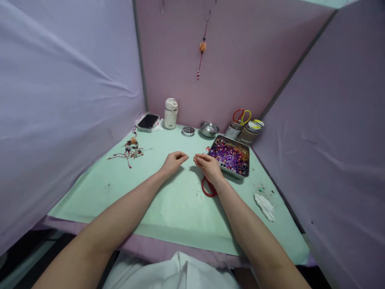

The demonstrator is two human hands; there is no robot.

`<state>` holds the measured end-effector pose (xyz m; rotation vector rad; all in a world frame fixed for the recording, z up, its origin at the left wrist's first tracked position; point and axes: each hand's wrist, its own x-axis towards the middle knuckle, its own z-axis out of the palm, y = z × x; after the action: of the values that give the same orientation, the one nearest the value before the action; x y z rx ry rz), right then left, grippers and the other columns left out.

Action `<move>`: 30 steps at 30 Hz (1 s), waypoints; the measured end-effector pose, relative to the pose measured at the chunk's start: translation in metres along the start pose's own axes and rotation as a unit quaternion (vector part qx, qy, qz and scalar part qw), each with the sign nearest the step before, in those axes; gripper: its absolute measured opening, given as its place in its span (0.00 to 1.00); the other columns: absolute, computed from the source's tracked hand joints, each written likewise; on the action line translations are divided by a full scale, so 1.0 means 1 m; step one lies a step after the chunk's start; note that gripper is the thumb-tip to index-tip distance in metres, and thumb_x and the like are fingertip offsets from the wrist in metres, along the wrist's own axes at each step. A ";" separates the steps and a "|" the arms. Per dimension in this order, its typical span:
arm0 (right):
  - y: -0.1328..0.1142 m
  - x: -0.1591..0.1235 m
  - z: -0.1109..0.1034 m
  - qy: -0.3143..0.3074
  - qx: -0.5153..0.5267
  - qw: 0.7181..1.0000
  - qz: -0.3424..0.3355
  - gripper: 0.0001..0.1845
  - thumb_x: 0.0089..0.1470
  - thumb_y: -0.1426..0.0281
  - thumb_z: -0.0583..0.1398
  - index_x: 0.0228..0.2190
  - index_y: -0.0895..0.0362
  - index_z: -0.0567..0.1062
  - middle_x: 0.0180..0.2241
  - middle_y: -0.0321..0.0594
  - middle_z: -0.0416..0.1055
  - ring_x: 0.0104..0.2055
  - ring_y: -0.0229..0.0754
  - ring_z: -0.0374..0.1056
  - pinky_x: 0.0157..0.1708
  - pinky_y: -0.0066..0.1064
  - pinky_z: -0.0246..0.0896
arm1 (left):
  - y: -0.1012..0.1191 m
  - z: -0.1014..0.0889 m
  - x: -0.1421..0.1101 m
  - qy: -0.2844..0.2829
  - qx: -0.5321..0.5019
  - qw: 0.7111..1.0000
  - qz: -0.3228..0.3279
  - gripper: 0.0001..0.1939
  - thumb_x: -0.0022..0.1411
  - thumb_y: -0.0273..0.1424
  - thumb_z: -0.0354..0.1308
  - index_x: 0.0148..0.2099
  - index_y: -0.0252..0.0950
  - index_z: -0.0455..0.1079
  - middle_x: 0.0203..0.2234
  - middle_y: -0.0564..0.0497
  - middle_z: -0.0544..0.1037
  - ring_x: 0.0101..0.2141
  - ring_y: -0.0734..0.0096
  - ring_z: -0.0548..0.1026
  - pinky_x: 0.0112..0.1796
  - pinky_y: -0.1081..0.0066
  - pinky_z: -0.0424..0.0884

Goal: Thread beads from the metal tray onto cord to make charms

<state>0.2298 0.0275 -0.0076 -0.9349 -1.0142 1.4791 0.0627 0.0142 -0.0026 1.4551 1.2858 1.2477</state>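
Note:
Above the pale green tabletop, my left hand (173, 163) is closed in a pinch, thumb against fingers. Facing it a short gap away, my right hand (211, 167) pinches too. Anything between the fingertips of either hand is too small to make out. Just right of my right hand stands a metal tray (235, 174) of purple, red and dark beads (229, 157). Red-handled scissors (207, 194) lie partly hidden under my right wrist. Farther left, beaded red cords (132, 150) rest in a loose heap.
Along the back stand a phone (148, 121), a white bottle (171, 115), a small dish (188, 131), a metal bowl (209, 129), a can (232, 131) holding scissors and a jar (249, 133). A beaded cord (202, 47) hangs behind. White cloth (264, 207) lies right.

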 end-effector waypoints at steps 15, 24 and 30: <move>0.009 0.000 -0.003 -0.004 -0.069 0.997 -0.034 0.16 0.35 0.63 0.69 0.29 0.56 0.77 0.29 0.37 0.75 0.31 0.37 0.69 0.35 0.31 0.63 | 0.005 0.004 -0.006 0.045 0.029 0.998 0.037 0.12 0.52 0.38 0.58 0.32 0.33 0.71 0.22 0.54 0.69 0.25 0.75 0.63 0.29 0.71 0.60; 0.009 -0.002 -0.001 -0.007 -0.101 0.994 -0.052 0.16 0.36 0.62 0.68 0.29 0.55 0.77 0.27 0.36 0.73 0.30 0.37 0.66 0.33 0.30 0.60 | 0.004 0.005 -0.008 0.047 0.085 0.991 0.095 0.09 0.54 0.35 0.56 0.31 0.33 0.71 0.20 0.55 0.66 0.23 0.76 0.61 0.28 0.72 0.59; 0.007 -0.003 0.000 -0.004 -0.109 0.993 -0.054 0.15 0.35 0.62 0.68 0.28 0.55 0.77 0.27 0.36 0.73 0.30 0.37 0.65 0.32 0.30 0.59 | 0.001 0.006 -0.007 0.055 0.105 0.987 0.109 0.08 0.54 0.35 0.57 0.31 0.35 0.72 0.20 0.56 0.67 0.23 0.76 0.63 0.28 0.73 0.60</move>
<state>0.2279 0.0237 -0.0137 -1.0128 -1.2302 1.3014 0.0685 0.0073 -0.0038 1.7354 1.3933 1.3841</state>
